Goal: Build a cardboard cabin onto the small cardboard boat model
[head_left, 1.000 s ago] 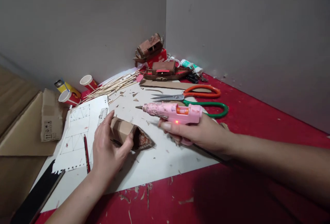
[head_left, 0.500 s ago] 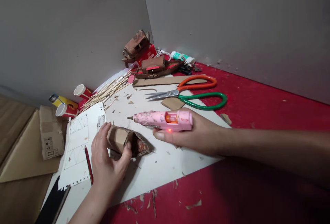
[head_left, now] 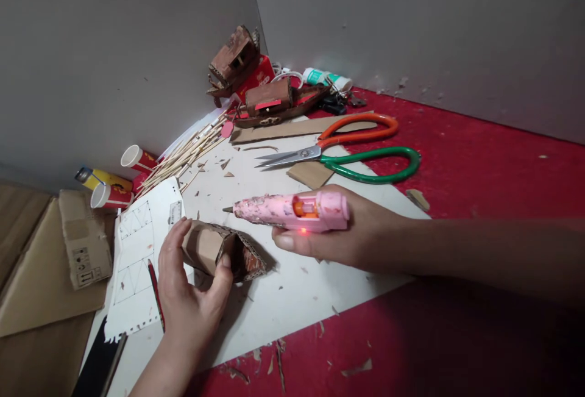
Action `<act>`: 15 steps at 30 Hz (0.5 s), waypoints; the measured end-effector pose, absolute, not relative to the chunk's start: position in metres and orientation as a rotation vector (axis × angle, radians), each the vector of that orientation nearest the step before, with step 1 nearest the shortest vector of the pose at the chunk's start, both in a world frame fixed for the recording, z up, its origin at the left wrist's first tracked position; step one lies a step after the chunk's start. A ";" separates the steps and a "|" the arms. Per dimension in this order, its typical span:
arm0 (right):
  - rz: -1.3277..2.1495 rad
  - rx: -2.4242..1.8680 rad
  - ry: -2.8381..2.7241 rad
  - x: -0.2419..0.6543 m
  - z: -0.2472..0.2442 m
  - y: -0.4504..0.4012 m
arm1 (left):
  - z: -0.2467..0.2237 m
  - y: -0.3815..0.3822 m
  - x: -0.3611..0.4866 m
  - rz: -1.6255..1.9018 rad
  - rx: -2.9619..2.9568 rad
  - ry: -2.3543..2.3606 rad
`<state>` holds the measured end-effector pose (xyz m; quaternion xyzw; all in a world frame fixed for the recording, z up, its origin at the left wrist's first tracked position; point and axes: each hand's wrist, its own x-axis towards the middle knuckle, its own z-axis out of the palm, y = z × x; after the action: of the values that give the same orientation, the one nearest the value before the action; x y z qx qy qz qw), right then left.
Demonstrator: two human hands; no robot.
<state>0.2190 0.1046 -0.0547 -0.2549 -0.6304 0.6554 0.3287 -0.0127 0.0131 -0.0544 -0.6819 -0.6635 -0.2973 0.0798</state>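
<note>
Scissors [head_left: 313, 153] obstruct beyond glue gun [head_left: 274, 211]

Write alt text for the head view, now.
A right hand holds a pink glue gun, red light lit, while the left hand grips a cardboard model above a white sheet. Behind lie open scissors, skewers and two brown models.

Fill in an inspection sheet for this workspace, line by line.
Surface: white sheet on a red tabletop, both littered with scraps.
Things in hand: small cardboard model, one end pointed; pink glue gun, red light lit.
Clutter: orange-and-green scissors, wooden sticks, pencil, red paper cups.
Hands: left hand grips the cardboard model; right hand grips the glue gun.
Cables: white loop near the far corner, possibly a cord.
Surroundings: grey walls meeting behind; cardboard box at the picture's left.
</note>
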 end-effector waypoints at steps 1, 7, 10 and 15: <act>1.708 -0.654 -1.648 0.219 -0.055 0.105 | -0.054 0.013 -0.013 -0.892 -2.046 -1.989; 1.700 -0.526 -1.640 0.217 -0.060 0.107 | -0.053 0.013 -0.011 -0.910 -2.004 -2.015; 1.715 -0.529 -1.645 0.217 -0.060 0.107 | -0.054 0.014 -0.010 -0.928 -1.999 -2.011; 1.709 -0.516 -1.677 0.216 -0.060 0.106 | -0.057 0.015 -0.011 -1.005 -1.996 -2.026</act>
<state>0.2156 0.1064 -0.0600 -0.1981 -0.6440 0.6565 0.3392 -0.0114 0.0147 -0.0570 -0.6605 -0.6704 -0.3324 0.0623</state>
